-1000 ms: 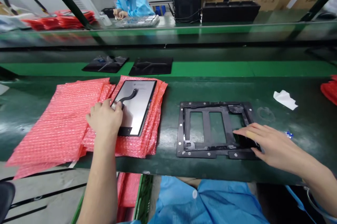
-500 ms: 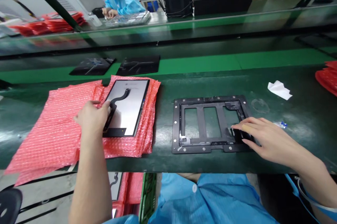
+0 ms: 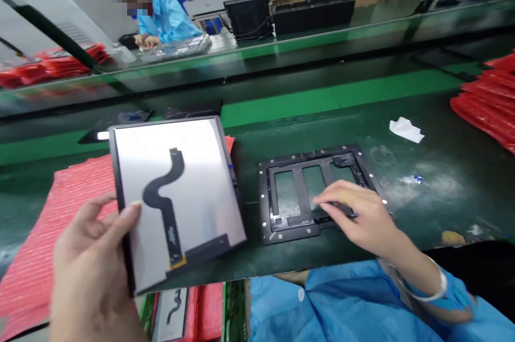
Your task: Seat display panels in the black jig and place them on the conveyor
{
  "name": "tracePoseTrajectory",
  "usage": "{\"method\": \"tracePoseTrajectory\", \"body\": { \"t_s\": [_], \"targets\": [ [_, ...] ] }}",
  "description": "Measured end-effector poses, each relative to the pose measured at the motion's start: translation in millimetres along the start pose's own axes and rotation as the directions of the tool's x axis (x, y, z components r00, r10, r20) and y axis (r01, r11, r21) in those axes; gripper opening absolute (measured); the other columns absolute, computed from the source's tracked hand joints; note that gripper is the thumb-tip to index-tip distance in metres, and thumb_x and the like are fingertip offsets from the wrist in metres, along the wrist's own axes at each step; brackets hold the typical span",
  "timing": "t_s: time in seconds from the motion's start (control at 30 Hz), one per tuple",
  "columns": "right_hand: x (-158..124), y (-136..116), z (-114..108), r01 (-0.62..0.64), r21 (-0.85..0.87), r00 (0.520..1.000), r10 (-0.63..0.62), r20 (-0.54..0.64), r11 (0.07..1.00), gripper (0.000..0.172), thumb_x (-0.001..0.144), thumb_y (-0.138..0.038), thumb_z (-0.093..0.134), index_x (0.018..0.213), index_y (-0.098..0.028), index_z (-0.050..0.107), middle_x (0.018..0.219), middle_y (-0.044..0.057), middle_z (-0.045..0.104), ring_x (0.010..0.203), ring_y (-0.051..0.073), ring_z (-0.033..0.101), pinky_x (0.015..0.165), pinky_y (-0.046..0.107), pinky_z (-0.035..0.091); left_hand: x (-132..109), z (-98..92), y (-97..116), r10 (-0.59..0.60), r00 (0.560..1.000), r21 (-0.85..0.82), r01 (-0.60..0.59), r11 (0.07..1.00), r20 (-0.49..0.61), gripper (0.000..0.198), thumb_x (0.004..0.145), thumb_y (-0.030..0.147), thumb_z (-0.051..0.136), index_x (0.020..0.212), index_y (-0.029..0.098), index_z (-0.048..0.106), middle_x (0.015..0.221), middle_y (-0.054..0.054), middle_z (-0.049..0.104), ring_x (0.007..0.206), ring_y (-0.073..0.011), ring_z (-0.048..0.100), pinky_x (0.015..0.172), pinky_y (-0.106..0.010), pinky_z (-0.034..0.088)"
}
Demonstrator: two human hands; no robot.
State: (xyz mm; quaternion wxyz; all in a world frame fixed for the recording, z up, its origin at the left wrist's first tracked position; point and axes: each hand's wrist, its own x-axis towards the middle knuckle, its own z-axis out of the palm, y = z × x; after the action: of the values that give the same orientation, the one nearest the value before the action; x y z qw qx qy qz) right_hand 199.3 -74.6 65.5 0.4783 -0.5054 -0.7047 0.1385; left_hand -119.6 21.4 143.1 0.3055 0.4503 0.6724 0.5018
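My left hand [image 3: 90, 267] grips the left edge of a flat display panel [image 3: 201, 186] and holds it up in the air, back side facing me. The panel is silver-grey with a black S-shaped flex cable [image 3: 164, 192] across it. Below it lie red bubble-wrap bags [image 3: 48, 213] on the dark green bench [image 3: 426, 186]. My right hand [image 3: 354, 213] rests with fingers stretched flat on the lower right part of a black plastic frame fixture [image 3: 267, 197], which lies flat on the bench.
A crumpled white wipe [image 3: 405, 129] lies behind the fixture. More red bags [image 3: 488, 101] are stacked at the right. A green conveyor belt [image 3: 322, 98] runs behind the bench, with black panels [image 3: 132, 117] on it. A person in blue [image 3: 161, 15] works across the line.
My left hand has lifted the display panel off the red bags and brought it up toward me. My right hand slid left across the black fixture.
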Motion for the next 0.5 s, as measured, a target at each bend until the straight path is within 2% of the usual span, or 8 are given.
{"method": "tracePoseTrajectory", "body": {
  "t_s": [0.1,0.2,0.3,0.4,0.5],
  "targets": [
    [10,-4,24,0.05,-0.04,0.996,-0.053,-0.073,0.998,0.02,0.096,-0.017,0.051,0.096,-0.022,0.07,0.082,0.004,0.073,0.077,0.016,0.068,0.07,0.028,0.056,-45,24.8,-3,-0.111,0.988,-0.101,0.122,0.987,0.107,0.045,0.054,0.033,0.078,0.094,0.033,0.057,0.06,0.006,0.064,0.059,-0.0269,0.069,0.051,-0.039,0.061],
    [15,-1,33,0.043,-0.173,0.991,-0.064,-0.115,0.984,0.019,0.097,-0.018,0.051,0.1,-0.019,0.069,0.085,0.006,0.073,0.08,0.017,0.067,0.072,0.028,0.055,-70,43.7,-5,-0.165,0.964,-0.117,0.192,0.974,0.21,0.042,0.058,0.036,0.079,0.094,0.035,0.056,0.065,0.005,0.069,0.068,-0.0309,0.073,0.053,-0.041,0.063],
    [13,2,30,-0.039,-0.288,0.992,0.004,-0.124,0.957,0.018,0.097,-0.019,0.05,0.099,-0.019,0.068,0.086,0.007,0.072,0.082,0.018,0.067,0.072,0.028,0.053,-78,54.8,-11,-0.145,0.957,-0.122,0.18,0.976,0.25,0.035,0.064,0.038,0.076,0.094,0.037,0.057,0.071,0.004,0.072,0.065,-0.0305,0.072,0.051,-0.041,0.064],
    [9,4,23,-0.17,-0.346,0.985,0.148,-0.089,0.923,0.013,0.094,-0.019,0.054,0.09,-0.022,0.065,0.086,0.005,0.071,0.081,0.017,0.066,0.069,0.026,0.051,-80,60.4,-22,-0.114,0.953,-0.105,0.149,0.983,0.28,0.034,0.064,0.043,0.076,0.093,0.039,0.059,0.071,0.004,0.073,0.061,-0.0305,0.071,0.046,-0.04,0.062],
    [7,6,18,-0.285,-0.357,0.954,0.299,-0.016,0.89,0.008,0.091,-0.019,0.06,0.084,-0.024,0.063,0.083,0.002,0.07,0.079,0.016,0.067,0.068,0.026,0.048,-83,63.5,-33,-0.078,0.961,-0.065,0.099,0.993,0.267,0.034,0.066,0.047,0.076,0.096,0.041,0.061,0.075,0.002,0.074,0.072,-0.0316,0.074,0.052,-0.037,0.064]
  ]
}}
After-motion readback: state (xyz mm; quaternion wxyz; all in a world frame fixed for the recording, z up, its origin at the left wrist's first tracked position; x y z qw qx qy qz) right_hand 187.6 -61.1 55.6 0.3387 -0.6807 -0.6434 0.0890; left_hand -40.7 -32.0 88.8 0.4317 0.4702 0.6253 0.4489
